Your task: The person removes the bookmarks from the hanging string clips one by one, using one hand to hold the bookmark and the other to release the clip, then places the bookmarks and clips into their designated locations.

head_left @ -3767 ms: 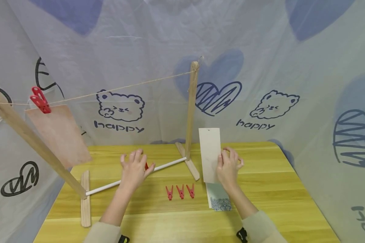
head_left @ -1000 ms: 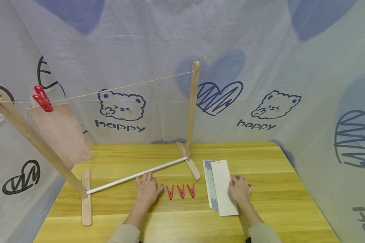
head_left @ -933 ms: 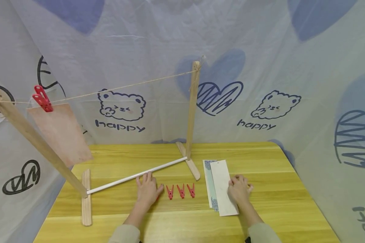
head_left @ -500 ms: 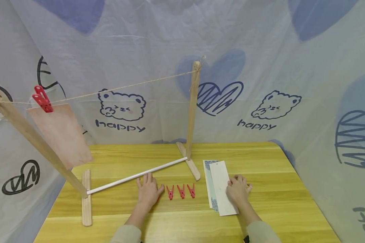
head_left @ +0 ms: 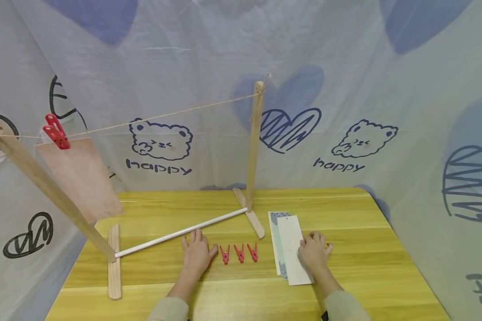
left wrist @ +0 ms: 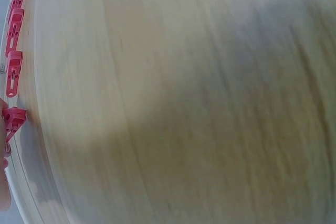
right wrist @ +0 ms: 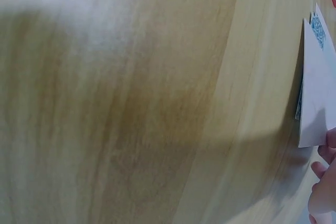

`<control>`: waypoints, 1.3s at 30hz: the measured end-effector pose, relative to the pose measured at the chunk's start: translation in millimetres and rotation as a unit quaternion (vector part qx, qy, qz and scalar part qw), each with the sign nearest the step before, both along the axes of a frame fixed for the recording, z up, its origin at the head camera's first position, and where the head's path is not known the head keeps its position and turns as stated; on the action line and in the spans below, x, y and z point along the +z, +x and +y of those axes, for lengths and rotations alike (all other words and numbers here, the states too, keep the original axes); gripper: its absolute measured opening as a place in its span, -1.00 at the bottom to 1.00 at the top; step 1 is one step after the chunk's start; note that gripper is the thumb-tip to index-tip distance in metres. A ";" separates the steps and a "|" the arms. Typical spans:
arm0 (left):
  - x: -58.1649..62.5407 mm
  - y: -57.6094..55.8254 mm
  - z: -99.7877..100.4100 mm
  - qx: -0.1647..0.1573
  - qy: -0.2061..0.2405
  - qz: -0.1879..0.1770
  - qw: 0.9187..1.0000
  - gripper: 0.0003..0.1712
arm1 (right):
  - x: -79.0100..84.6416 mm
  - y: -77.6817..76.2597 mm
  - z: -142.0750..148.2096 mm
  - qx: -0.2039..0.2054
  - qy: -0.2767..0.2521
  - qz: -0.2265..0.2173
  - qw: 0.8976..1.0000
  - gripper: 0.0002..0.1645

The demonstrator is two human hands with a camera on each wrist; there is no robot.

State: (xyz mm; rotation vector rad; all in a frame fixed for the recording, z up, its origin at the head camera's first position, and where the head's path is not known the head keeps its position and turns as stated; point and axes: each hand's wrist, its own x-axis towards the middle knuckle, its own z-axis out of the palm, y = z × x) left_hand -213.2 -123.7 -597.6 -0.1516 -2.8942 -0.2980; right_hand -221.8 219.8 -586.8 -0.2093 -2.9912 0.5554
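In the head view my left hand (head_left: pixel 197 257) is low over the table, left of a row of red clothespins (head_left: pixel 239 253). The left wrist view shows another red clothespin (left wrist: pixel 14 119) at its fingers, gripped at one end; from above the hand hides it. My right hand (head_left: pixel 314 255) pinches the right edge of a blank white card (head_left: pixel 292 252) with a small hole near its top. This card overlaps patterned pale green cards (head_left: pixel 276 243) lying beneath. In the right wrist view the white card's edge (right wrist: pixel 310 98) stands a little off the table, casting a shadow.
A wooden stand rises at the left and middle, with posts (head_left: pixel 254 151), a white bar (head_left: pixel 176 233) and a string (head_left: pixel 164 115) across the top. From the string hangs a pinkish sheet (head_left: pixel 82 178) under a red clothespin (head_left: pixel 56 132). A printed cloth backs the table.
Since the oldest frame the white card has come down from upright onto the other cards, and my left hand has lowered toward me. Over the last second the card has slid slightly left.
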 end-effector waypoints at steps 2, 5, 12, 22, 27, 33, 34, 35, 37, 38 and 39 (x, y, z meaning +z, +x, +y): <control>0.6 0.1 0.4 0.001 -0.001 0.000 1.000 -0.40 | 0.6 0.5 -0.4 0.001 0.004 -0.001 1.000 -0.64; 0.8 0.1 0.7 0.002 -0.004 -0.001 1.000 -0.39 | 0.2 0.9 -0.8 0.003 0.006 -0.001 1.000 -0.64; 0.9 0.9 0.8 0.004 -0.004 -0.007 1.000 -0.38 | -4.6 -0.4 -0.7 0.003 0.012 0.004 1.000 -0.64; -0.4 1.7 2.3 0.005 0.000 -0.008 1.000 -0.38 | -6.5 -0.1 -0.8 0.008 0.020 -0.002 1.000 -0.63; -0.3 1.9 2.8 0.005 -0.005 -0.009 1.000 -0.39 | -5.9 0.3 -1.0 0.016 0.032 -0.002 0.999 -0.63; -0.5 1.5 3.9 0.009 -0.001 -0.016 1.000 -0.41 | -9.2 -1.5 0.6 0.032 0.062 -0.004 0.998 -0.60; -0.7 1.4 4.0 0.009 0.000 -0.018 1.000 -0.41 | -9.6 -1.8 0.8 0.036 0.070 -0.003 0.997 -0.59; -1.0 1.2 4.1 0.010 0.002 -0.019 1.000 -0.40 | -10.1 -2.0 1.1 0.039 0.078 -0.003 0.996 -0.59; -1.5 0.9 4.1 0.012 0.002 -0.024 1.000 -0.40 | -10.2 -2.1 1.3 0.045 0.093 -0.003 0.995 -0.58; -1.8 0.8 4.2 0.012 0.001 -0.027 1.000 -0.39 | -9.9 -2.0 1.2 0.047 0.100 -0.003 0.994 -0.57; -2.0 0.7 4.3 0.012 0.000 -0.029 1.000 -0.39 | -9.7 -1.8 1.1 0.049 0.106 -0.003 0.993 -0.57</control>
